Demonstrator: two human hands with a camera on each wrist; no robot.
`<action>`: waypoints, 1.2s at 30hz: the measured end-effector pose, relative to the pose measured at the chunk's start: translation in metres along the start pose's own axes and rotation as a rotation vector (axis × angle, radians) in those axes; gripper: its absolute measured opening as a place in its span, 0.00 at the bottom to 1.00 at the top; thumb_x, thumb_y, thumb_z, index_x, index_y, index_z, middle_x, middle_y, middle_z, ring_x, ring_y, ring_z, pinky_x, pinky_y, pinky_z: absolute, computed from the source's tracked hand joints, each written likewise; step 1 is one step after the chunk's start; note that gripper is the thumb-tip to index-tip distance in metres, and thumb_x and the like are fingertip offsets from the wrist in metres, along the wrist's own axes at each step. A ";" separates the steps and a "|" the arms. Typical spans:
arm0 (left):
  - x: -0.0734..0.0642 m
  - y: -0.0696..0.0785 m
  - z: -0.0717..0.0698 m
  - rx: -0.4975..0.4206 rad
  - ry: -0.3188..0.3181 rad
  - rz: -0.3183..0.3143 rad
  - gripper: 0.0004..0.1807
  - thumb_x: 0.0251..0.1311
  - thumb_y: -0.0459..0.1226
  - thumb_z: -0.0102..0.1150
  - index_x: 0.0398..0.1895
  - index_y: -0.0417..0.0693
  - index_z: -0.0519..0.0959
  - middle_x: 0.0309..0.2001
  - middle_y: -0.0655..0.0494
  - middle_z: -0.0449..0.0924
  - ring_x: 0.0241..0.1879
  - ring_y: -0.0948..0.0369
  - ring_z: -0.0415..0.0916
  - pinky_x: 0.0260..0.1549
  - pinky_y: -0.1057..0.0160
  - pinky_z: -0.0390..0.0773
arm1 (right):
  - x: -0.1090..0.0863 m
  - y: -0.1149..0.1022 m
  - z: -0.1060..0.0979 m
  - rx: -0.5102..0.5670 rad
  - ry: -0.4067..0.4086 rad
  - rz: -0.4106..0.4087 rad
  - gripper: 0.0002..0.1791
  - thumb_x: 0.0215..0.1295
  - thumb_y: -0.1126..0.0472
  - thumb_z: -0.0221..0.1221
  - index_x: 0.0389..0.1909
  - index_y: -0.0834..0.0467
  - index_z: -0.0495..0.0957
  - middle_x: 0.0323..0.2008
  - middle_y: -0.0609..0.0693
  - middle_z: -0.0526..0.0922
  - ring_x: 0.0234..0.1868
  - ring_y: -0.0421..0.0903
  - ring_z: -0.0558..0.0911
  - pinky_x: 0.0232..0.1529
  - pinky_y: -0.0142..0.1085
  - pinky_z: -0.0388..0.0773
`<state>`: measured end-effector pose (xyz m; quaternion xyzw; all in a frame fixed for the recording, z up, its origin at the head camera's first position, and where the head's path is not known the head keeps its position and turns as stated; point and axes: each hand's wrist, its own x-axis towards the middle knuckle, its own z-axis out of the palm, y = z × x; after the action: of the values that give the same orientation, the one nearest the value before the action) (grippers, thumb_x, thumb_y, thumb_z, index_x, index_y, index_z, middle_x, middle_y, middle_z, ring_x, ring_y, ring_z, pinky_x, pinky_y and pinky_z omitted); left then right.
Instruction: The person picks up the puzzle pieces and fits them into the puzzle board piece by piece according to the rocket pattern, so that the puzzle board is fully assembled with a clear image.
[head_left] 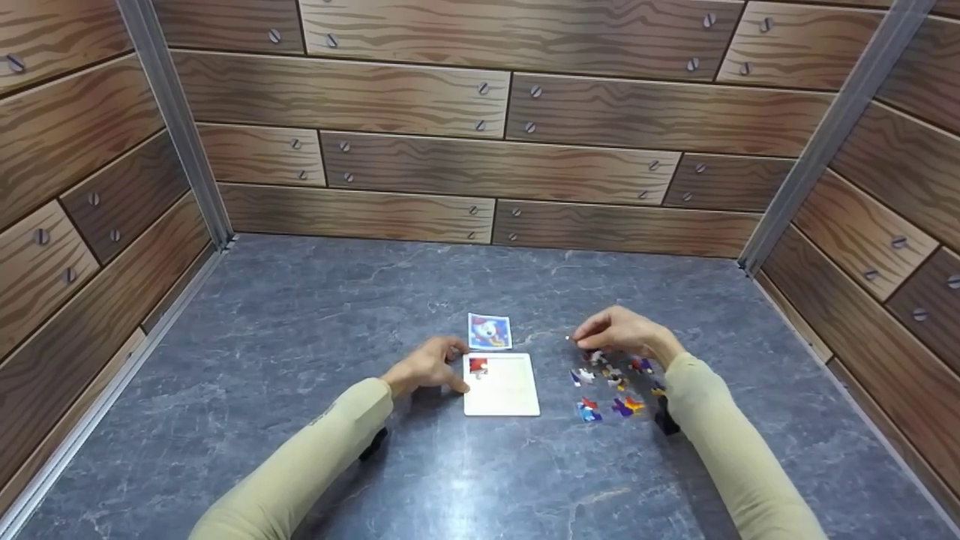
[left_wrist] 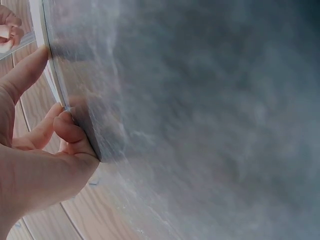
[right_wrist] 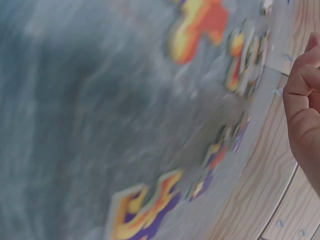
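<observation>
My left hand (head_left: pixel 429 367) lies along the left edge of a square white puzzle board (head_left: pixel 510 394). Its thumb and fingers touch that edge, spread apart, as the left wrist view also shows. In the board's far left corner sits a red and white puzzle section (head_left: pixel 478 366). My right hand (head_left: pixel 619 331) hovers over the far side of the loose pieces, fingertips together. A small white puzzle piece (head_left: pixel 568 337) shows at those fingertips; most of it is hidden. In the right wrist view the curled fingers (right_wrist: pixel 302 95) are partly cut off.
Beyond the board lies a picture card (head_left: pixel 489 332) with a white-faced character on blue. Several loose puzzle pieces (head_left: pixel 628 406) are scattered right of the board, some in purple, orange and red. Wood-patterned walls (head_left: pixel 495 165) enclose the grey marbled table (head_left: pixel 337 300).
</observation>
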<state>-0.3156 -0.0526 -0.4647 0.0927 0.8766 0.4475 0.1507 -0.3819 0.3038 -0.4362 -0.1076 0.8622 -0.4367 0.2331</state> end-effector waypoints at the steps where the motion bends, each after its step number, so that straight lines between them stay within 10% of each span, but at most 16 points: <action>1: 0.000 0.000 0.000 -0.004 -0.001 -0.003 0.34 0.41 0.28 0.77 0.56 0.45 0.77 0.57 0.41 0.75 0.58 0.47 0.71 0.62 0.48 0.69 | -0.001 0.002 -0.001 0.001 0.006 0.006 0.19 0.60 0.61 0.67 0.49 0.67 0.82 0.41 0.49 0.86 0.33 0.38 0.78 0.34 0.32 0.77; 36: 0.002 0.000 -0.001 -0.006 -0.022 -0.030 0.34 0.43 0.29 0.76 0.58 0.47 0.76 0.58 0.41 0.73 0.60 0.47 0.69 0.62 0.48 0.68 | -0.003 0.024 -0.012 -0.270 0.019 -0.101 0.18 0.51 0.67 0.72 0.45 0.63 0.84 0.38 0.54 0.83 0.36 0.43 0.75 0.35 0.31 0.75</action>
<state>-0.3175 -0.0528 -0.4644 0.0839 0.8748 0.4469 0.1674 -0.3847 0.3277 -0.4490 -0.1770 0.9087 -0.3290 0.1863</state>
